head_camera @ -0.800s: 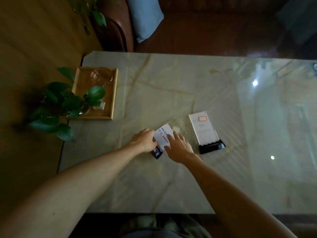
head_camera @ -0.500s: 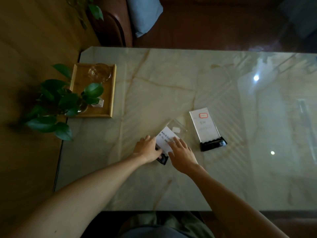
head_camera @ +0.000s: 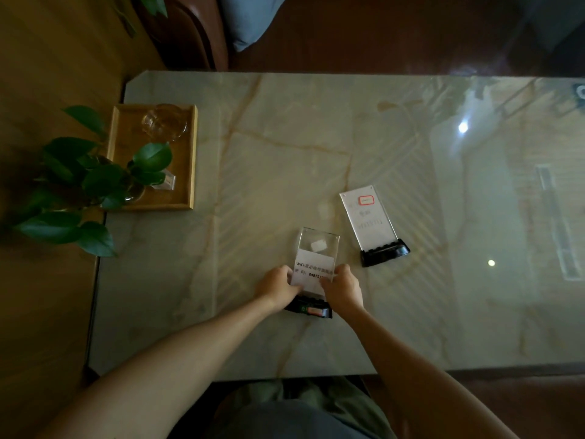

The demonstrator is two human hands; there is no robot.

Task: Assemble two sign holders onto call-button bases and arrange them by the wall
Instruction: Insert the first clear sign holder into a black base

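Note:
A clear acrylic sign holder (head_camera: 317, 248) with a white WiFi card stands upright over a black call-button base (head_camera: 308, 308) near the table's front middle. My left hand (head_camera: 276, 288) grips the holder's lower left edge. My right hand (head_camera: 342, 288) grips its lower right edge. Whether the holder sits fully in the base is hidden by my hands. To the right, a second sign holder (head_camera: 367, 217) with a red-marked card stands in its black base (head_camera: 384, 255), untouched.
The marble table (head_camera: 285, 153) meets a wooden wall on the left. A wooden tray (head_camera: 186, 160) at the far left holds a glass (head_camera: 164, 122) and a leafy potted plant (head_camera: 79, 182). A chair with a blue cushion (head_camera: 250, 17) stands beyond the far edge.
The WiFi sign holder has turned from a slant to square upright over its base, and both hands now grip its lower edges. The other sign holder has not moved.

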